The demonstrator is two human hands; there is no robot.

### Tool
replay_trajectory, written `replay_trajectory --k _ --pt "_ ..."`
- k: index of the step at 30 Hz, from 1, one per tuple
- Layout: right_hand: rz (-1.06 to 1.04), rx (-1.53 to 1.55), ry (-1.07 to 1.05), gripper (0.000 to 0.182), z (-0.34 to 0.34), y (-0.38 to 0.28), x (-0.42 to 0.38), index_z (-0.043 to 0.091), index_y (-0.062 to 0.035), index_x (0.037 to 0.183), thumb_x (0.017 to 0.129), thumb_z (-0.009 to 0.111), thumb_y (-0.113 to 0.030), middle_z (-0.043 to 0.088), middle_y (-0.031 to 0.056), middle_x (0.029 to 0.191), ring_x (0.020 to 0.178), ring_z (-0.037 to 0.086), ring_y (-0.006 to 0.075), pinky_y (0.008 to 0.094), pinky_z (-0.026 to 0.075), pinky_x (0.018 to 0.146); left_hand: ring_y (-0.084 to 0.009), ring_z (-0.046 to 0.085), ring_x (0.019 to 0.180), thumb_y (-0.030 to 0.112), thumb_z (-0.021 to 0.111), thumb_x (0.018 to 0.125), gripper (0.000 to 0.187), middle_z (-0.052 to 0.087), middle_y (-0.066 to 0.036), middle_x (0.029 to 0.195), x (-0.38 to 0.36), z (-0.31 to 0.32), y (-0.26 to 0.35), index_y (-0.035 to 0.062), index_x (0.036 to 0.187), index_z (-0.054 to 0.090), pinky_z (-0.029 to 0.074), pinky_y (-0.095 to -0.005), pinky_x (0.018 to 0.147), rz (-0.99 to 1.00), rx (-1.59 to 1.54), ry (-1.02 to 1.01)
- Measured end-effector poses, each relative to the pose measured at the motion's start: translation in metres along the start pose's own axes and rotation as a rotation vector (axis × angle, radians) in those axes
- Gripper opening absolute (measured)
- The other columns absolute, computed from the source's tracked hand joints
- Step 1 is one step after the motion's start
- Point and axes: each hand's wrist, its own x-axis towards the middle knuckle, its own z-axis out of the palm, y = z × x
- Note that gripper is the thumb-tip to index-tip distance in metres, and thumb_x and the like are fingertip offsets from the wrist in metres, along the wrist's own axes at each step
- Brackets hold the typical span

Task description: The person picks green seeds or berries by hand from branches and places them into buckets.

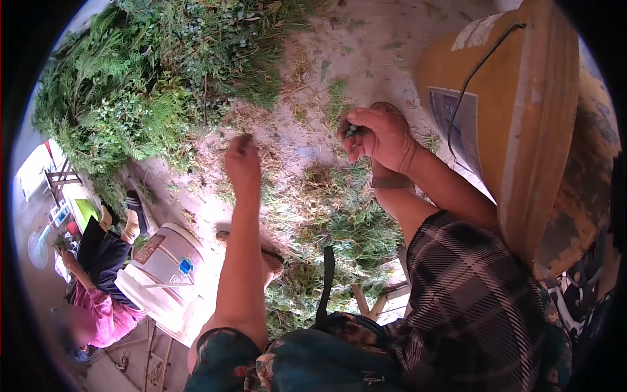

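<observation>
Feathery green cuttings [353, 222] lie scattered over pale dusty ground, just beside a smooth tan plastic bucket [516, 124] with a thin wire handle; a larger heap of foliage [144, 85] sits well away from the bucket. Right hand [379, 137], next to the bucket, has its fingers curled shut on a small green sprig [353, 130], mostly hidden in the fist. Left hand [243, 163] reaches out farther from the bucket, fingers bunched; whether it holds anything cannot be made out.
</observation>
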Motion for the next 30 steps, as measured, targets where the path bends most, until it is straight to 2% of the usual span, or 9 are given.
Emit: replay_trajectory --k 2,6,10,12,15,17,19,23,30 --pt "0.014 0.004 -0.003 0.025 0.0 0.008 0.0 0.054 0.0011 0.093 0.087 0.052 -0.023 0.058 0.0122 0.083 0.065 0.059 0.0176 0.0325 0.052 0.054 -0.0256 0.059 0.068 0.011 0.056 0.08 0.027 0.063 -0.014 0.081 0.026 -0.009 -0.004 0.0007 0.105 0.059 0.046 -0.0382 0.064 0.069 0.168 0.211" --pt "0.086 -0.047 0.018 0.023 -0.001 0.014 0.0 0.053 0.0 0.091 0.088 0.052 -0.023 0.057 0.0109 0.083 0.064 0.059 0.0162 0.032 0.052 0.055 -0.0333 0.062 0.075 0.015 0.059 0.079 0.03 0.064 -0.018 0.082 0.058 -0.008 -0.018 0.0 0.105 0.058 0.046 -0.0415 0.069 0.148 0.423 0.246" --pt "0.083 -0.06 0.039 0.023 -0.001 0.016 0.0 0.053 -0.0007 0.093 0.088 0.051 -0.023 0.057 0.0105 0.084 0.065 0.059 0.0154 0.0315 0.053 0.056 -0.0291 0.064 0.073 0.014 0.06 0.078 0.03 0.064 -0.018 0.083 0.063 -0.017 -0.02 -0.0008 0.104 0.058 0.049 -0.0382 0.065 0.124 0.507 0.195" --pt "0.087 -0.065 0.017 0.024 -0.002 0.016 0.0 0.052 -0.0013 0.095 0.088 0.052 -0.025 0.056 0.01 0.084 0.065 0.059 0.015 0.0312 0.053 0.056 -0.0225 0.064 0.069 0.012 0.06 0.078 0.029 0.064 -0.016 0.081 0.054 -0.022 -0.018 -0.0017 0.103 0.058 0.051 -0.0332 0.058 -0.24 -0.033 0.222" --pt "0.089 -0.075 0.031 0.024 -0.002 0.017 0.001 0.052 -0.0017 0.095 0.088 0.052 -0.025 0.056 0.0095 0.084 0.065 0.058 0.0149 0.0315 0.053 0.057 -0.0172 0.063 0.067 0.013 0.058 0.079 0.028 0.063 -0.015 0.077 0.036 -0.019 -0.009 -0.0024 0.103 0.058 0.051 -0.0284 0.053 -0.23 -0.286 0.266" --pt "0.09 -0.073 0.028 0.024 -0.002 0.016 0.001 0.052 -0.0017 0.095 0.088 0.052 -0.025 0.056 0.0094 0.083 0.065 0.058 0.0149 0.0318 0.053 0.057 -0.0191 0.063 0.067 0.014 0.059 0.078 0.025 0.065 -0.014 0.077 0.041 -0.018 -0.012 -0.0013 0.099 0.062 0.051 -0.0308 0.057 -0.188 -0.251 0.241" --pt "0.089 -0.068 0.029 0.024 -0.002 0.017 0.001 0.052 -0.0017 0.095 0.088 0.052 -0.025 0.056 0.0093 0.083 0.065 0.058 0.015 0.032 0.053 0.057 -0.0206 0.063 0.069 0.015 0.061 0.077 0.022 0.067 -0.013 0.081 0.051 -0.013 -0.008 0.0002 0.093 0.066 0.05 -0.0333 0.062 0.115 0.054 0.254" --pt "0.069 -0.051 0.029 0.024 -0.004 0.018 0.001 0.052 -0.0017 0.094 0.088 0.052 -0.025 0.056 0.0095 0.083 0.065 0.058 0.0152 0.0323 0.053 0.057 -0.0276 0.064 0.073 0.019 0.064 0.075 0.02 0.067 -0.014 0.082 0.064 -0.003 0.005 0.0087 0.091 0.07 0.049 -0.0363 0.068 0.017 0.439 0.236" --pt "0.074 -0.017 0.024 0.022 -0.005 0.017 0.002 0.053 -0.0018 0.093 0.088 0.052 -0.023 0.057 0.0104 0.084 0.066 0.059 0.0162 0.0329 0.053 0.057 -0.0258 0.062 0.071 0.016 0.06 0.078 0.016 0.066 -0.013 0.08 0.041 0.002 -0.001 0.0049 0.087 0.067 0.047 -0.0363 0.065 0.108 0.186 0.276"
